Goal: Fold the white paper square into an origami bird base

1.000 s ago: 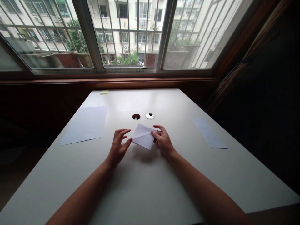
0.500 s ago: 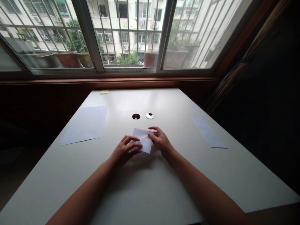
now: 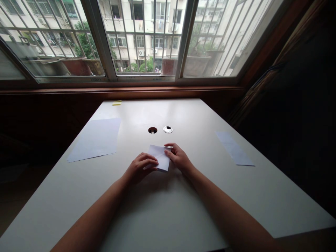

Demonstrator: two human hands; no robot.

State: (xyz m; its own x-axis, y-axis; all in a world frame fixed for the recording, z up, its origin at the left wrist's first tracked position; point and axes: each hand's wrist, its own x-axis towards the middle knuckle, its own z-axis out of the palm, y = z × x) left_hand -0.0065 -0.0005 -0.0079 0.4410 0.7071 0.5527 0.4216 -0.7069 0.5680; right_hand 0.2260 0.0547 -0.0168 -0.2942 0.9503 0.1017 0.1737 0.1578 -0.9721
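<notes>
A small folded white paper [image 3: 160, 157] lies flat on the white table [image 3: 162, 206], just in front of me. My left hand [image 3: 138, 170] presses its fingertips down on the paper's left part. My right hand [image 3: 179, 158] pinches the paper's right edge between thumb and fingers. Both forearms reach in from the bottom of the view.
A full white sheet [image 3: 95, 139] lies at the left of the table and a narrow paper strip [image 3: 234, 148] at the right. A cable hole [image 3: 152, 130] and its round cap [image 3: 168, 129] sit behind the paper. A small yellow item [image 3: 116, 103] rests near the far edge, below the window.
The paper, first raised and tilted between both hands, has been laid flat on the table. My left hand moved right onto it and now presses it down.
</notes>
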